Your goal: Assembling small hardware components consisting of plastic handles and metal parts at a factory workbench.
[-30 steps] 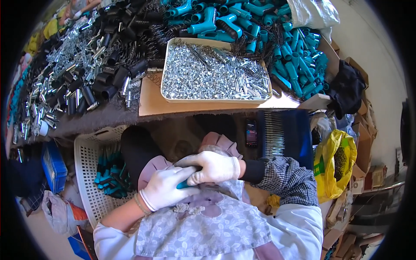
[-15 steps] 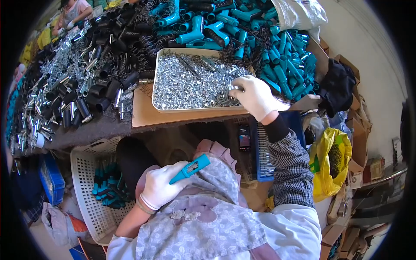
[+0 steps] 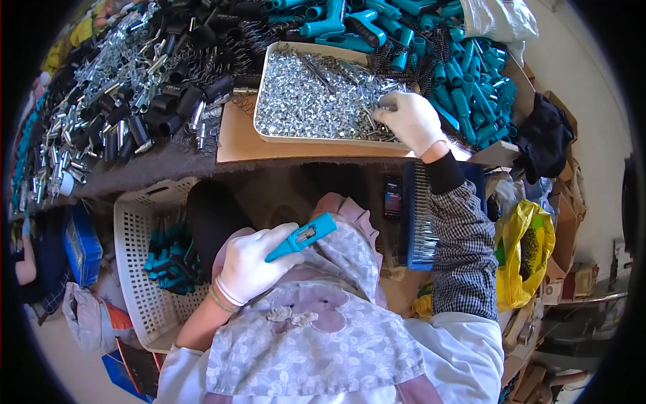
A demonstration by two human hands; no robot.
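One teal housing (image 3: 321, 227) was in the left grip (image 3: 252, 266), above the patterned apron (image 3: 316, 360), its slotted end pointing up and to the right. A second earlier both hands had been together around it; now the right grip (image 3: 412, 120) had parted from it and was at the right end of the shallow tray (image 3: 316, 140) on the bench (image 3: 155, 175). That seemed to turn the work from two-handed handling to picking among loose parts, with the housing kept ready.

The left grip was closed firmly around the housing's lower part. The right grip was bent down beside the slim metal pins (image 3: 372, 123), thumb and fingers curled; whether it had hold of a pin, I could not tell.

Counted: one housing in hand, one tray, one phone (image 3: 393, 196), one white basket (image 3: 131, 256), one yellow bag (image 3: 521, 269), one white sack (image 3: 501, 20), and two blue boxes, one at the left (image 3: 82, 249), the other below the right sleeve (image 3: 464, 222). The teal handles (image 3: 176, 266) in the basket overlapped too much to count, as did the teal parts (image 3: 471, 101) heaped behind the tray. Its small metal pieces (image 3: 303, 108) were far past counting.
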